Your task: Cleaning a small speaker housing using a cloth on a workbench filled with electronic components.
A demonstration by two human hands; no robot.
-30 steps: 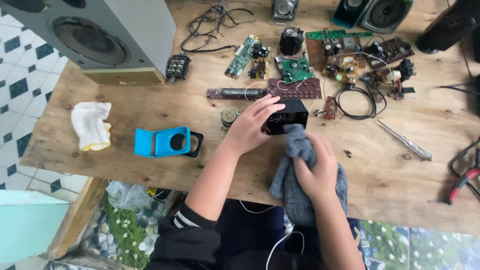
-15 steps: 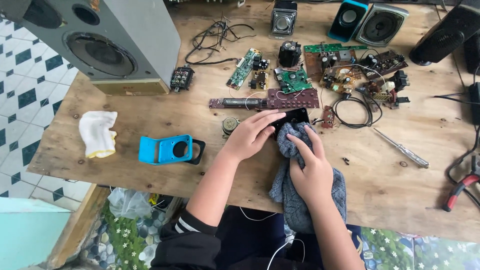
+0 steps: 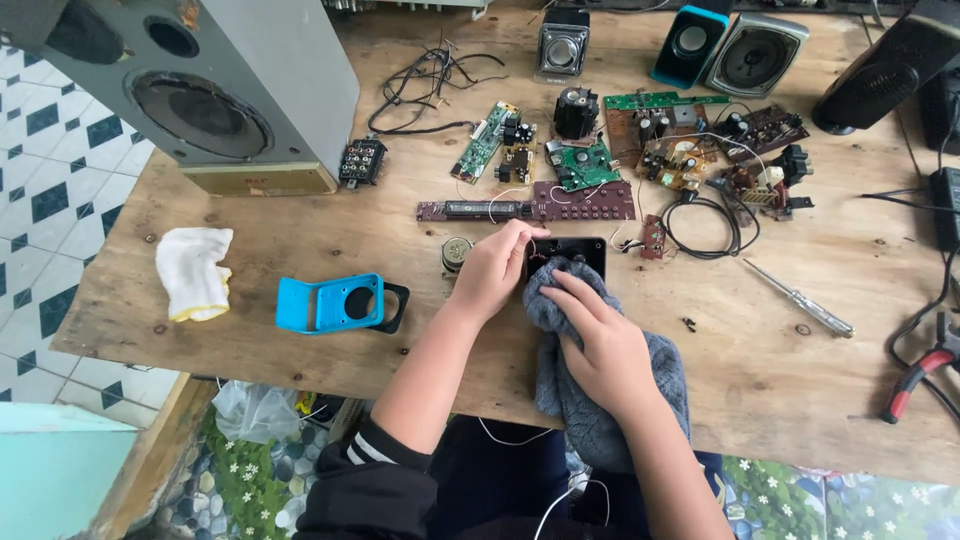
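My left hand (image 3: 496,268) grips the left side of a small black speaker box (image 3: 582,252) that rests on the wooden table (image 3: 400,240). Pressed against the box's front is a grey fluffy cloth (image 3: 590,400), held by my right hand (image 3: 605,345). The cloth hangs down over the table's near edge. A small round metal part (image 3: 456,251) lies just left of my left hand.
A blue speaker shell (image 3: 330,304) and a white rag (image 3: 195,270) lie at the left. A big grey loudspeaker (image 3: 210,90) stands back left. Circuit boards (image 3: 590,165), wires (image 3: 705,225), small speakers (image 3: 725,50), a screwdriver (image 3: 800,300) and red-handled pliers (image 3: 915,380) fill the back and right.
My right hand with the cloth has slid up onto the black box. The left hand stays on the box. The head view has shifted slightly.
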